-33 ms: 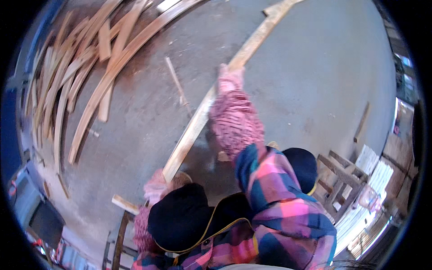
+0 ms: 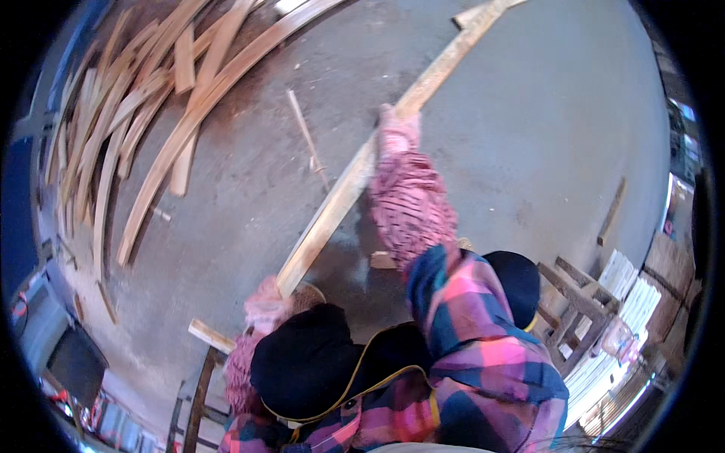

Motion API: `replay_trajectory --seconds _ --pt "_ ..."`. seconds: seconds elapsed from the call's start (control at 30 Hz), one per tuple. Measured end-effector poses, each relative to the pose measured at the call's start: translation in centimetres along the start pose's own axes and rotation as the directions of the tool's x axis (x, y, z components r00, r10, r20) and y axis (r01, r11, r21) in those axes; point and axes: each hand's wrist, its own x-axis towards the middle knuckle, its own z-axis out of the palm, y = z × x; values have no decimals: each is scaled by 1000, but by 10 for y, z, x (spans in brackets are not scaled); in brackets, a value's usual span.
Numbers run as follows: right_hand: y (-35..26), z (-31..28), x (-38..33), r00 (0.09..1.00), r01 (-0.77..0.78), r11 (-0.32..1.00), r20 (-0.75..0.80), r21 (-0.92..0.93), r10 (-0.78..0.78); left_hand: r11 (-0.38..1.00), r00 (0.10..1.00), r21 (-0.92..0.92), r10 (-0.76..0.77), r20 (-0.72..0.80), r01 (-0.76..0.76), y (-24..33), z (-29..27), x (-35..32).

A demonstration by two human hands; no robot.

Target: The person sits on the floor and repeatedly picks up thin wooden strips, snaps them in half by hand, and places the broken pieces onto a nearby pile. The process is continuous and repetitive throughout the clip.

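we see a long pale wooden plank (image 2: 362, 170) held at a slant over the grey concrete floor (image 2: 529, 136), its far end reaching toward the top of the view and its near end down by the left hand. the right hand (image 2: 396, 124), in a pink knitted glove, sits on the plank about midway along, fingers wrapped over its edge; the grip looks closed around the wood. the right forearm, in the same pink knit and then a pink and blue plaid sleeve (image 2: 476, 340), runs back toward the lower edge. the left hand (image 2: 264, 302), also gloved in pink, is at the plank's near end; we cannot tell whether its fingers are clasped or merely pressed against it. a heap of curved wooden slats (image 2: 143, 128) lies at upper left, well apart from the plank. a thin stick (image 2: 306, 136) lies on the floor just beside the plank. a wooden frame (image 2: 578, 298) stands at lower right.
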Motion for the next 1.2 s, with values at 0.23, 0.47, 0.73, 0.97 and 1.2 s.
replay_trajectory --seconds 0.23,0.47,0.73,0.97,1.2 --pt "-9 -24 -2 997 -75 993 -11 95 76 919 919 -43 387 -71 -391 -28 19 41" --pt "-46 -47 -34 980 -6 990 194 -142 34 987 986 120 121 -115 -107 14 -23 -31" --pt "-37 -49 -5 997 -58 994 59 95 53 988 982 -102 99 -159 -116 -38 -21 -53" --pt "-25 -30 -46 989 -139 990 49 -33 141 937 920 -255 132 -369 -237 -25 -16 -57" --pt "6 -15 -37 980 -185 976 95 118 174 890 887 -326 161 -432 -320 -58 -2 -55"
